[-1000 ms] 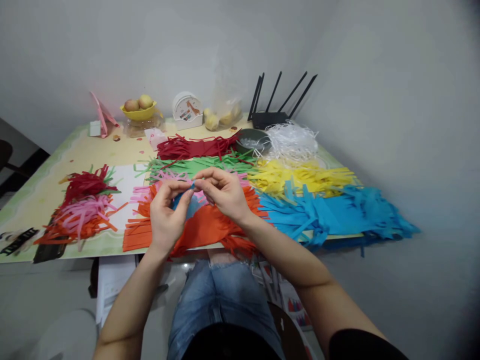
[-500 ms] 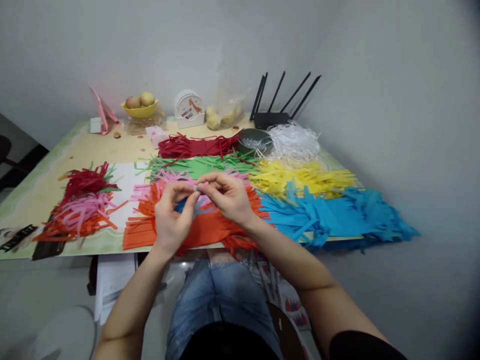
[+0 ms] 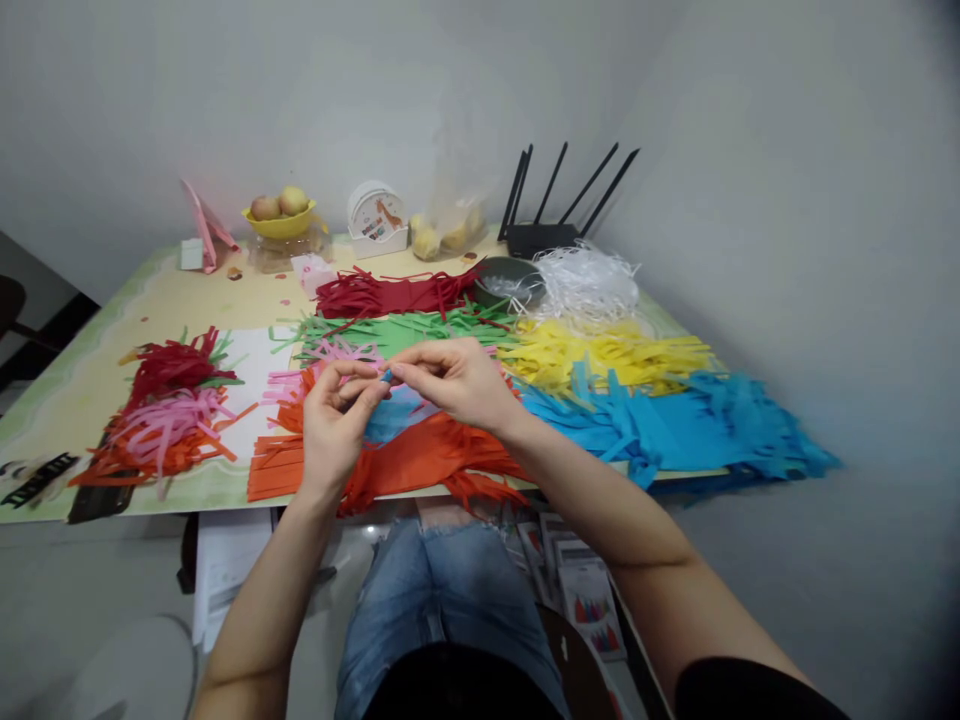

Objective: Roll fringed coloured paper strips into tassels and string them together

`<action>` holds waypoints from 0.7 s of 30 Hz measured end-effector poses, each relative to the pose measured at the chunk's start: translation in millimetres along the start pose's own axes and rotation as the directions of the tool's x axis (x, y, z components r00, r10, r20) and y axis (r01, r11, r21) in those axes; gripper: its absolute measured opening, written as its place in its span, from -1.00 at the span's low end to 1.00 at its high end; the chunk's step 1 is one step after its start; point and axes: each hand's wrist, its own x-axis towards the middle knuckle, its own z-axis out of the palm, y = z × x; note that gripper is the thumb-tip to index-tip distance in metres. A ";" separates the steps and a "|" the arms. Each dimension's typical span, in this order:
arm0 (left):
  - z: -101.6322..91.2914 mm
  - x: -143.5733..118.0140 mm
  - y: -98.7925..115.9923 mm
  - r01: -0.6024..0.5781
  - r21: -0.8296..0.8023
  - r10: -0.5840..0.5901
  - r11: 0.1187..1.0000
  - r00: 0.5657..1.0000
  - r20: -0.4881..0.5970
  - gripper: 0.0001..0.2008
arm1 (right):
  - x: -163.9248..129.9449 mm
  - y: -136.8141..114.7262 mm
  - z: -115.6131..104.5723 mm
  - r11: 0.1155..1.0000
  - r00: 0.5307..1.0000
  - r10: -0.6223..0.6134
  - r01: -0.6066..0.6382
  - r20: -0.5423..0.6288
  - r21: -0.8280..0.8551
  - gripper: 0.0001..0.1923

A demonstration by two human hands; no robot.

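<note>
My left hand (image 3: 330, 425) and my right hand (image 3: 459, 382) meet above the near middle of the table, fingertips pinched together on a small blue paper strip (image 3: 385, 376). A wider light-blue part of the strip (image 3: 401, 410) hangs below my hands. Under them lie orange paper strips (image 3: 420, 455) and pink paper strips (image 3: 334, 355). Blue fringed paper (image 3: 675, 430) spreads to the right of my right wrist.
Green strips (image 3: 405, 330), dark red strips (image 3: 397, 293), yellow strips (image 3: 607, 352) and white shreds (image 3: 585, 280) cover the table. A mixed pile (image 3: 169, 410) lies left. A router (image 3: 551, 235), fruit bowl (image 3: 281, 215), bagged fruit (image 3: 450, 232) and grey bowl (image 3: 510, 280) stand behind.
Both hands stayed together on the blue strip, working it between the fingertips. My right hand has shifted slightly up and my right elbow has swung outward.
</note>
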 end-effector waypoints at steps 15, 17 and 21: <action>-3.2 9.2 -10.0 -0.036 -0.015 0.035 0.999 0.998 -0.058 -0.77 | 9.5 7.4 -16.5 0.636 0.930 -0.362 0.297 0.065 -0.712 -0.69; -4.9 8.1 -12.3 0.015 -0.047 -0.015 0.999 1.000 -0.006 -0.75 | 10.2 8.4 -15.6 0.641 0.928 -0.369 0.292 0.049 -0.710 -0.70; -38.7 28.4 -17.7 0.073 0.091 -0.087 0.993 0.983 0.162 -0.68 | -0.6 11.3 -12.8 0.737 0.955 -0.296 0.227 -0.002 -0.636 -0.74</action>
